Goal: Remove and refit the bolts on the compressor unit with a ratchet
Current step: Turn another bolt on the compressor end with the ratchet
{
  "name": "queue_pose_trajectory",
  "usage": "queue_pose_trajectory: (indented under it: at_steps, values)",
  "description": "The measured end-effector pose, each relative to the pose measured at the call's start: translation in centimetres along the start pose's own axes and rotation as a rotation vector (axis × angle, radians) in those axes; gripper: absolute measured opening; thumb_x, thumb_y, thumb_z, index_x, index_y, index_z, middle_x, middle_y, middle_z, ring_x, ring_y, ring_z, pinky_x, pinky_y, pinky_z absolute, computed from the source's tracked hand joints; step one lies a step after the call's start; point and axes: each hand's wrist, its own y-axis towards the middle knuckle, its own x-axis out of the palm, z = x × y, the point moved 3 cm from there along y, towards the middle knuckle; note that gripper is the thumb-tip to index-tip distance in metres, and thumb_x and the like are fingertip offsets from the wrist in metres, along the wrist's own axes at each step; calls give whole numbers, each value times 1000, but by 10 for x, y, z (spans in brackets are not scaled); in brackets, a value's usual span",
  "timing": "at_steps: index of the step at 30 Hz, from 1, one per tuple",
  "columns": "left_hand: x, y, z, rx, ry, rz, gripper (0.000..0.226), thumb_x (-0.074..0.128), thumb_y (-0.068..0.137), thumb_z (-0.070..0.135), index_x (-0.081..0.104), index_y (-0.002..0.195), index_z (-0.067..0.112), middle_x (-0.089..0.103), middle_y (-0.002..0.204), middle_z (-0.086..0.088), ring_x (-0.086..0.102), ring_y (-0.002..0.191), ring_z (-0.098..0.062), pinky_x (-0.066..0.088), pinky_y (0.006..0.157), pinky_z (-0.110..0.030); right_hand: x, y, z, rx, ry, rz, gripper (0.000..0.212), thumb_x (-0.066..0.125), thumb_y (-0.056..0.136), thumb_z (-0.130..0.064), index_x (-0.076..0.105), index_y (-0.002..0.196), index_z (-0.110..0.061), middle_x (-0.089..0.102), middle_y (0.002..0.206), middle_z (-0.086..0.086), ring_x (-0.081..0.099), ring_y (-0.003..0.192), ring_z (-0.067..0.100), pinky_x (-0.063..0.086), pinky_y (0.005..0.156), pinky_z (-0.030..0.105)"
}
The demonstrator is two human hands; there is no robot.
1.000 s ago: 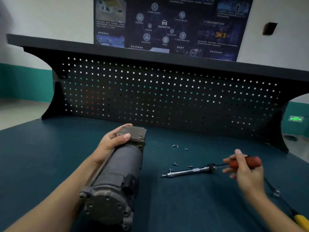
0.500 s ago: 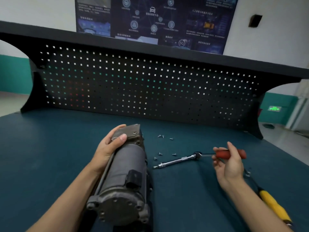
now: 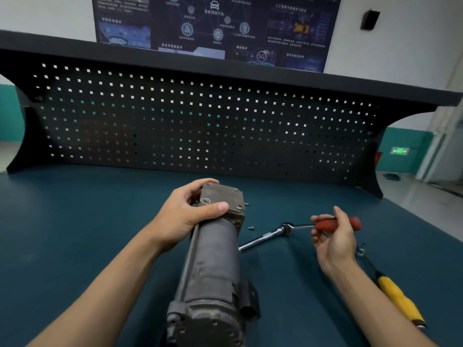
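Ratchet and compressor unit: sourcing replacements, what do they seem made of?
The ratchet: shaft likely chromed steel by its mirror shine; matte red handle, probably plastic or rubber. The compressor unit: dull grey cast metal, perhaps aluminium, by its rough stained surface.

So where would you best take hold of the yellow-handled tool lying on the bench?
By its yellow handle, coming from above and the right. That is its thickest part, it lies flat on the bench, and the right forearm crosses just left of it. The thin metal shaft offers little hold.
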Motion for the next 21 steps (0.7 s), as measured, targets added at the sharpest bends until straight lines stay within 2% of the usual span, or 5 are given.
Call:
queue_pose_trajectory:
  at_steps: [7, 10, 13, 17, 21]
  values:
    - [42, 25, 23, 63, 476, -251, 69, 87, 53, 55, 69, 114, 28, 74, 100, 12, 68, 92, 2, 49, 79, -11, 11, -2, -7, -349, -373, -103, 43, 58, 101, -29, 60, 61, -14, 65, 65, 3, 51, 53, 13, 41, 57, 27]
    - [73, 30, 21, 102, 840, -354, 84, 81, 48, 69, 68, 118, 25, 72, 102, 13, 66, 94, -2, 51, 84, -23, 11, -12, -18, -488, -564, -141, 47, 64, 89, -42, 57, 59, -8, 61, 60, 9, 57, 56, 18, 46, 59, 29]
    - [78, 30, 0, 79, 1063, -325, 86, 88, 51, 62, 68, 124, 21, 71, 108, 7, 64, 100, -12, 51, 90, -29, 9, -18, -28, -584, -585, -161, 58, 59, 83, -44, 46, 63, 8, 51, 59, 23, 46, 52, 30, 40, 53, 38]
    - [51, 35, -17, -15, 1137, -316, 103, 73, 36, 77, 68, 124, 23, 70, 106, 11, 63, 98, -8, 52, 88, -26, 10, -8, -33, -591, -546, -132, 48, 60, 84, -28, 30, 56, -1, 33, 50, 11, 35, 47, 13, 29, 45, 32]
    - [40, 33, -24, -57, 1171, -376, 91, 69, 36, 78, 70, 109, 24, 71, 98, 8, 65, 92, -12, 54, 84, -34, 12, 10, -21, -447, -453, -87, 40, 61, 78, -22, 31, 57, -8, 36, 54, 2, 36, 49, 14, 32, 45, 23]
